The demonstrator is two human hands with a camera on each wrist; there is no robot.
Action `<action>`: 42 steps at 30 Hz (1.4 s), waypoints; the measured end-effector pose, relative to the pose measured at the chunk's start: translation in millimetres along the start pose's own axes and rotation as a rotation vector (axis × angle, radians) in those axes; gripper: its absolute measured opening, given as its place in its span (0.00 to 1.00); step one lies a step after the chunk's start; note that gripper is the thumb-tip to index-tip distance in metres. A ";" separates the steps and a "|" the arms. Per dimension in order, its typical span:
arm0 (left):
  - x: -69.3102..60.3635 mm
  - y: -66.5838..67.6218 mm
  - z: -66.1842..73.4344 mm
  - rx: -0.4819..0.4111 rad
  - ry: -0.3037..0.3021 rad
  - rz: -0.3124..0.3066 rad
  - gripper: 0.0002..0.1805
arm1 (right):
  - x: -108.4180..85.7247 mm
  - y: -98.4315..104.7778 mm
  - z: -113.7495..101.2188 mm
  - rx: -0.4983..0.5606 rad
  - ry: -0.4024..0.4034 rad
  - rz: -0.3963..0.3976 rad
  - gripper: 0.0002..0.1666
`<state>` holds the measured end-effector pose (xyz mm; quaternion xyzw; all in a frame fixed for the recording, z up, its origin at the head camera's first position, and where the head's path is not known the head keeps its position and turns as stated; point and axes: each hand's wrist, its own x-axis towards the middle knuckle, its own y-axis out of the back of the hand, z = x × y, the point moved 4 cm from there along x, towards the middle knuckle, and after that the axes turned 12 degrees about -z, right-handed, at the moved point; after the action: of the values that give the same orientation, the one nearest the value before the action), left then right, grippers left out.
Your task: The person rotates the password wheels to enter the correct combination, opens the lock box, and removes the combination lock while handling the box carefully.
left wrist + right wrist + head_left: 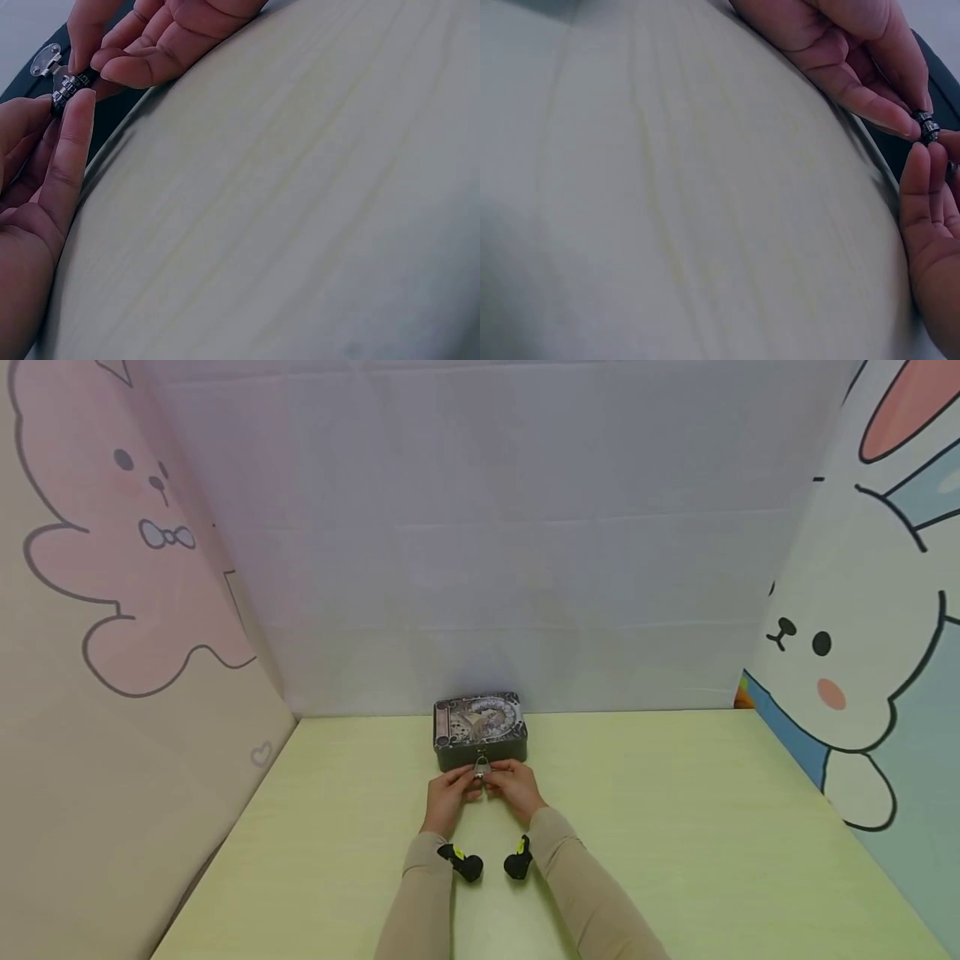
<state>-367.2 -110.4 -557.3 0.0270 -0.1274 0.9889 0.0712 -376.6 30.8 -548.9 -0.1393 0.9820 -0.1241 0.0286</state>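
A dark tin box with a printed lid stands lid down at the back of the table. From the clasp on its front hangs a small combination padlock with number dials. My left hand pinches one end of the padlock between thumb and fingers. At the other end, my right hand pinches it too, fingertips close to the dials. Fingers partly cover the padlock in both wrist views, so the digits cannot be read.
The pale yellow-green table runs up to a white back wall. Side panels carry a pink cartoon animal on the left and a white cartoon rabbit on the right. A black wrist camera sits on each sleeve.
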 end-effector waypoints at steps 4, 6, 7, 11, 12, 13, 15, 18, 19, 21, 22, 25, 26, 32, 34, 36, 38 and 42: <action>1.1 1.4 -3.9 -0.002 0.002 -0.006 0.16 | -4.9 -2.0 -7.3 -0.014 -0.002 -0.015 0.19; 1.4 1.7 -4.8 -0.001 0.002 -0.009 0.16 | -6.9 -3.0 -10.1 -0.020 -0.004 -0.016 0.19; 1.5 1.8 -4.9 0.000 0.003 -0.009 0.16 | -7.3 -3.3 -10.6 -0.021 -0.005 -0.014 0.19; 1.7 1.7 -3.9 0.003 0.005 -0.007 0.16 | -5.0 -2.5 -6.5 -0.016 -0.004 0.001 0.18; 1.8 1.6 -3.6 0.005 0.005 -0.008 0.16 | -4.1 -2.0 -4.7 -0.015 -0.004 0.006 0.18; 1.9 1.6 -3.3 0.007 0.003 -0.009 0.16 | -3.4 -1.8 -3.5 -0.015 -0.003 0.010 0.18; 2.1 1.7 -3.0 0.008 0.002 -0.011 0.16 | -2.2 -1.5 -1.7 -0.022 0.004 0.020 0.17; 2.6 2.0 -2.8 0.010 0.002 -0.014 0.16 | -1.6 -1.2 -0.6 -0.019 0.016 0.032 0.16; 2.7 2.1 -2.7 0.010 0.002 -0.014 0.16 | -1.6 -1.1 -0.5 -0.015 0.019 0.036 0.15; 2.9 2.2 -2.8 0.008 0.006 -0.013 0.16 | -1.6 -0.6 -0.7 -0.002 0.021 0.040 0.15; 3.1 2.4 -3.0 0.008 0.006 -0.013 0.16 | -1.7 -0.4 -0.6 0.007 0.015 0.043 0.16; 3.0 2.6 -3.2 0.006 0.007 -0.017 0.17 | -1.1 0.8 0.6 0.025 0.009 0.036 0.18; 3.0 2.7 -3.3 0.006 0.008 -0.018 0.17 | -0.9 1.2 1.3 0.026 0.010 0.030 0.19; 1.8 2.1 -2.7 -0.001 0.013 -0.020 0.17 | -1.8 1.4 3.2 -0.012 0.021 0.006 0.20; 1.6 1.6 -2.6 -0.003 0.014 -0.024 0.17 | -2.7 1.2 2.8 -0.023 0.025 0.009 0.19; 1.3 1.1 -2.6 -0.003 0.012 -0.030 0.17 | -3.2 1.1 2.6 -0.017 0.027 0.012 0.18; 1.4 0.9 -2.8 0.001 0.013 -0.032 0.17 | -3.3 1.0 2.5 -0.016 0.033 0.016 0.17; 0.7 0.8 -2.3 0.006 0.009 -0.029 0.17 | -3.2 0.3 3.1 -0.018 0.037 0.024 0.16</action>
<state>-368.1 -110.5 -559.7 0.0245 -0.1235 0.9883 0.0862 -373.3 31.3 -551.9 -0.1252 0.9851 -0.1173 0.0105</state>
